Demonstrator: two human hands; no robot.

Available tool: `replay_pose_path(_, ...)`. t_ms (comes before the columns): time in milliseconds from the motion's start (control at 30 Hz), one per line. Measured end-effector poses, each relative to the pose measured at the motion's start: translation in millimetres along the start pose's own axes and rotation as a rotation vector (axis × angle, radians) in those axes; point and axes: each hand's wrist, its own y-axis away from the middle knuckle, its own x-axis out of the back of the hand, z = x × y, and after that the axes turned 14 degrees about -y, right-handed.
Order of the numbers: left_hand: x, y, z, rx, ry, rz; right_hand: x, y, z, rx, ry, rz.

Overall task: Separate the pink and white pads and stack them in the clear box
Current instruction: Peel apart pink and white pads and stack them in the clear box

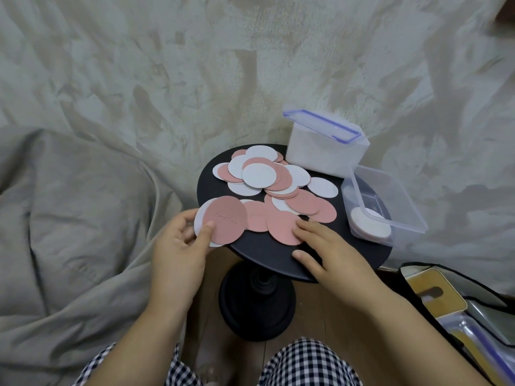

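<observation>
At the left edge of the round black table, the left hand pinches a thin pink round pad lying over a white round pad. The right hand, fingers straight, rests on a loose pink pad at the front edge. The clear plastic box sits at the right edge, nearer the right hand.

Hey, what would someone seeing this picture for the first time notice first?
The heap of pink and white round pads strewn over the small round black table. At its left edge the left hand pinches a pink pad with a white one behind it, while the right hand touches another pink pad. On the right, the clear box holds a few white pads.
</observation>
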Motion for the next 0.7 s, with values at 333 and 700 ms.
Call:
replay_pose_path(333,-22,13,3,-0.053,0.005,-0.139,-11,35,13,0.183,-0.148,0.238)
replay_pose_path(700,-35,31,22,-0.018,0.214,-0.446,-6,26,-7,-0.101,-0.825,0.518)
